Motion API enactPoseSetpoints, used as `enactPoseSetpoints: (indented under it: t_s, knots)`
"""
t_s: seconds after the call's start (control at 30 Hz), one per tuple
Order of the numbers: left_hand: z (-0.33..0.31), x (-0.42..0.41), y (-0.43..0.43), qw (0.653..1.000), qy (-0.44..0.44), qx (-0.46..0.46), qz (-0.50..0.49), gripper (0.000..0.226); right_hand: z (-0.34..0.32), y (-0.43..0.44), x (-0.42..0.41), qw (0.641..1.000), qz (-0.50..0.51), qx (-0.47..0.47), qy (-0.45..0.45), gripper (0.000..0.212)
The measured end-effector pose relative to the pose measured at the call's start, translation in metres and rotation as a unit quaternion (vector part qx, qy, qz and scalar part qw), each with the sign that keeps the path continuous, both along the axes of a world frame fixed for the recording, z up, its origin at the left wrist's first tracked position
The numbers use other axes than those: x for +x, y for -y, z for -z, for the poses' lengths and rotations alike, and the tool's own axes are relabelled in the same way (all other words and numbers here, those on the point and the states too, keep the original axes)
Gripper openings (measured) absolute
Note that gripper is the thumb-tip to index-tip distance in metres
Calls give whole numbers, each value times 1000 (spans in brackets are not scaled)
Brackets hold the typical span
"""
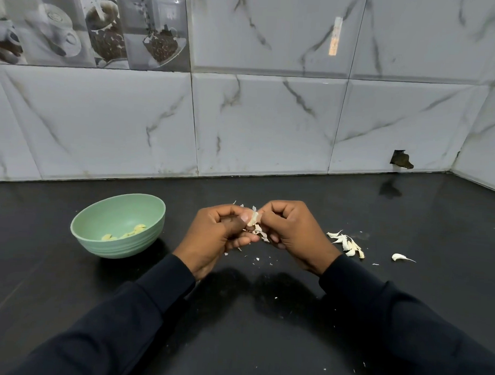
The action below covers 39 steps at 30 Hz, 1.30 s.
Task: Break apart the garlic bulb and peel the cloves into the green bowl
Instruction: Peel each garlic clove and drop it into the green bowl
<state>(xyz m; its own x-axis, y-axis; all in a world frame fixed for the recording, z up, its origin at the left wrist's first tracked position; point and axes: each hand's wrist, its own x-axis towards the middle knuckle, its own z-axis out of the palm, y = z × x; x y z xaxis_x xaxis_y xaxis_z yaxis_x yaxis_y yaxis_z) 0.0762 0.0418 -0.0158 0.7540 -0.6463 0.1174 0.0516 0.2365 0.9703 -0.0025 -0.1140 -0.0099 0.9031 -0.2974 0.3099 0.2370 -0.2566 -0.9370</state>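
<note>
A garlic clove (pixel 252 219) with loose papery skin is held above the black counter, pinched between both hands. My left hand (pixel 217 237) grips it with thumb and curled fingers; my right hand (pixel 292 234) pinches its skin from the right. The green bowl (pixel 96 237) stands on the counter to the left of my hands and holds several peeled yellowish cloves (pixel 125 233). A small heap of unpeeled cloves (pixel 348 244) lies to the right of my right hand, and a single clove (pixel 400 257) lies further right.
Bits of garlic skin (pixel 257 258) are scattered on the black counter (pixel 249 315) below and behind my hands. A marble-tiled wall (pixel 272 117) closes the back and the right corner, with a dark hole (pixel 401 159) low in it.
</note>
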Motion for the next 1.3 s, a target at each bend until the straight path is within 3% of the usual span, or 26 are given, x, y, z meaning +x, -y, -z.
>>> enactPoseSetpoints:
  t_s: [0.37,0.5,0.57,0.67,0.73,0.87,1.03,1.3]
  knots:
    - [-6,5,-1,995,-56,-77,-5,13,0,9,4,1000,11,0,8,21]
    - [-6,7,-4,993,-75,-87,-10,16,-4,18,3,999,28,0,-27,25]
    - [-4,9,-5,993,-79,-90,-10,16,-3,23,3,996,38,-51,-68,32]
    - [-3,9,-5,993,-78,-85,-16,13,2,28,1,968,46,-220,-113,44]
    - [-1,9,-4,994,-74,-75,-21,12,2,29,0,956,28,-262,-129,29]
    - [2,7,-2,996,-61,-52,-38,9,2,25,-1,974,-4,-194,-115,10]
    - [5,6,0,997,-41,-13,-62,3,-1,14,-3,985,-22,-166,-33,15]
    - [7,3,3,997,-7,-11,-73,0,2,12,-1,990,-27,-138,-23,17]
